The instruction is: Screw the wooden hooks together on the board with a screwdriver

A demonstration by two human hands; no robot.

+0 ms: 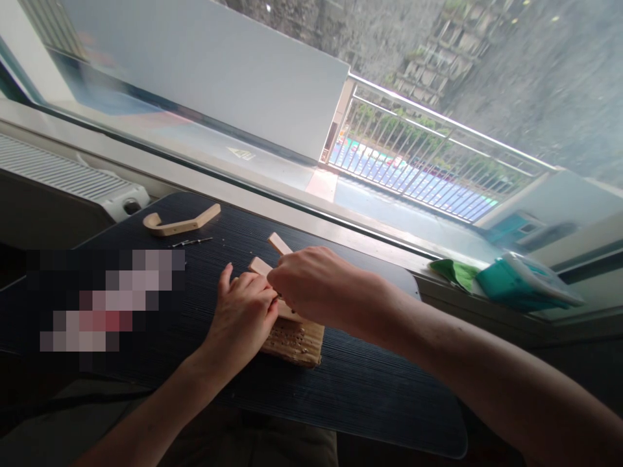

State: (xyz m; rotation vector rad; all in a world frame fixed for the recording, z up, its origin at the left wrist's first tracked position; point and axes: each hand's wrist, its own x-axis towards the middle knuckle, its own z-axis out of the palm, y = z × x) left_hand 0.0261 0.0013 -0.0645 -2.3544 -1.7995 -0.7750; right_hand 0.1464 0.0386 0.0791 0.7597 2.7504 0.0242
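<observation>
My left hand (246, 308) rests over a pale wooden piece (260, 266), its fingers bent around and pressed on it. Under that lies a rough wooden block (294, 342) dotted with small holes, on a dark table (379, 383). My right hand (318, 279) is closed just above the wooden piece, touching or nearly touching my left fingers. What the right hand grips is hidden. Another pale wooden end (280, 244) juts out beyond the right hand; whether it joins the first piece is hidden.
A curved wooden piece (182, 225) with small holes lies at the table's far left, near thin metal bits (189, 242). A pixelated patch covers the left. A radiator (63, 168) and window are behind. On the right sill stand a green cloth (455, 274) and a teal box (520, 282).
</observation>
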